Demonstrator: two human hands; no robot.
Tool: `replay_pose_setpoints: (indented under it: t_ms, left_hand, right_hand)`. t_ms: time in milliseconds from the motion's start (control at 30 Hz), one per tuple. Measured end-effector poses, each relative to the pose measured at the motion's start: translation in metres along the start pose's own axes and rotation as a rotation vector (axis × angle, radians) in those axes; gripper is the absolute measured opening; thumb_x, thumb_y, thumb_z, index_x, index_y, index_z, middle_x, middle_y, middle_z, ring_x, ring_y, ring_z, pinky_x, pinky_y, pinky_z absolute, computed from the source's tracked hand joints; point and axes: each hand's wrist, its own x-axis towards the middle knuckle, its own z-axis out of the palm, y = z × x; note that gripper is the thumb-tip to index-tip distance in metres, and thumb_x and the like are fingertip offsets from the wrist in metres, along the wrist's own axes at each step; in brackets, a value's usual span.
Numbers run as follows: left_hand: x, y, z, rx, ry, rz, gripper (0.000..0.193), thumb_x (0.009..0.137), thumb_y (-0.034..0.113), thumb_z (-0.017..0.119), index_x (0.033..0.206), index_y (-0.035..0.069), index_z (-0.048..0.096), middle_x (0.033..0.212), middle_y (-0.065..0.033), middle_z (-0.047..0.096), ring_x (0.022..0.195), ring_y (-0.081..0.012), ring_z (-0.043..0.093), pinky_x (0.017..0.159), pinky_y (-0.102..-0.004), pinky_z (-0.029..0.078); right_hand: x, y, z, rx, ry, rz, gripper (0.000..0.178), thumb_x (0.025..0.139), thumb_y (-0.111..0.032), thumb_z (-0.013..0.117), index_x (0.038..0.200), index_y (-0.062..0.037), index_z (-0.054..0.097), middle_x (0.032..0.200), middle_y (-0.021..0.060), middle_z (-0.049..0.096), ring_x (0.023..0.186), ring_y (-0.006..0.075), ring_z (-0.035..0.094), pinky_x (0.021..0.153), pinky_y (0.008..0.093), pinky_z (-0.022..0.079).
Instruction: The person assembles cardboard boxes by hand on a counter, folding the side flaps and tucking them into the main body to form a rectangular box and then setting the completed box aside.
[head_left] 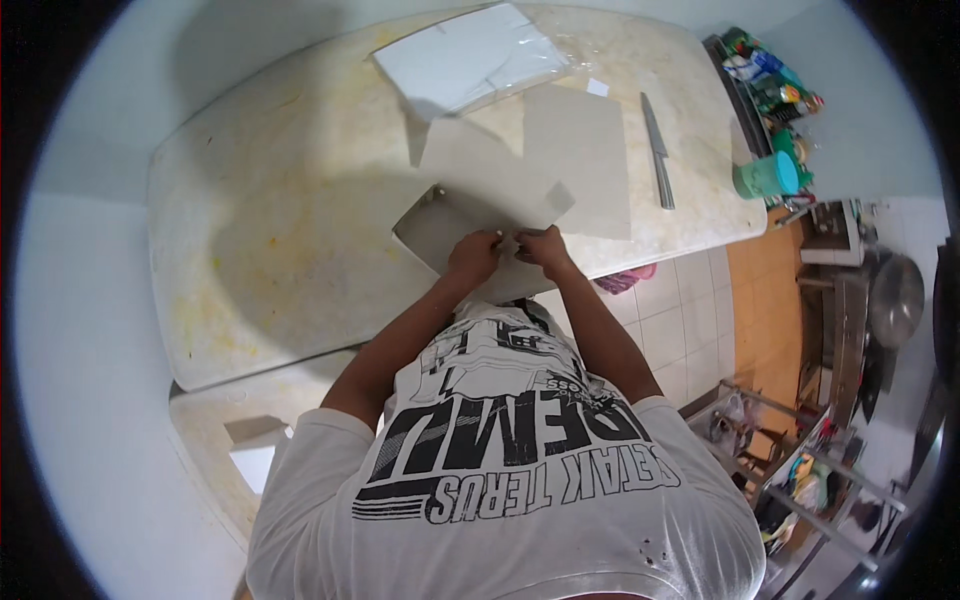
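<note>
On the table in front of me sits a partly folded grey cardboard box (445, 222), its left side standing up and a wide flap spreading out to the back. My left hand (475, 257) is closed at the box's near edge, its fingertips pinching the board. Close beside it, my right hand (540, 248) also pinches that near edge, fingers bent. Both hands almost meet, and the fold between them is partly hidden by the fingers. A flat grey cardboard sheet (590, 165) lies just beyond my right hand.
A stack of white sheets (470, 58) in clear plastic lies at the back of the table (240, 220). A knife (658, 150) rests at the right, near a green cup (765, 177). A second, lower surface (215, 430) adjoins at the near left. Metal racks (800, 500) stand right.
</note>
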Motion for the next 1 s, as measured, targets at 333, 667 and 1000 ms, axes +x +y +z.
replay_pose_setpoints:
  t_ms: [333,667,1000]
  left_hand:
    - [0.008,-0.023,-0.016,-0.419,-0.172,-0.381,0.031,0.081,0.029,0.058,0.086,0.000,0.065,0.071,-0.0137,0.063,0.064,-0.0174,0.060,0.063,-0.0325,0.047]
    - [0.011,-0.010,0.012,-0.209,0.060,-0.167,0.031,0.085,0.022,0.045,0.090,-0.004,0.062,0.086,-0.0251,0.061,0.084,-0.0367,0.060,0.075,-0.0409,0.045]
    - [-0.004,0.026,0.021,-0.233,0.008,-0.419,0.036,0.088,0.025,0.044,0.097,-0.006,0.059,0.098,-0.0267,0.059,0.093,-0.0367,0.057,0.081,-0.0404,0.043]
  right_hand:
    - [-0.022,0.008,0.010,0.233,-0.036,-0.101,0.030,0.074,-0.002,0.063,0.103,-0.0004,0.055,0.089,0.0056,0.060,0.075,0.0141,0.059,0.065,0.0267,0.052]
    - [-0.006,-0.010,-0.013,0.002,-0.279,0.048,0.032,0.074,-0.001,0.064,0.105,0.0003,0.055,0.095,0.0071,0.060,0.084,0.0170,0.060,0.070,0.0288,0.054]
    - [0.005,-0.019,-0.031,-0.098,-0.447,-0.027,0.024,0.077,-0.008,0.065,0.098,0.0033,0.058,0.087,0.0080,0.062,0.073,0.0163,0.061,0.065,0.0273,0.053]
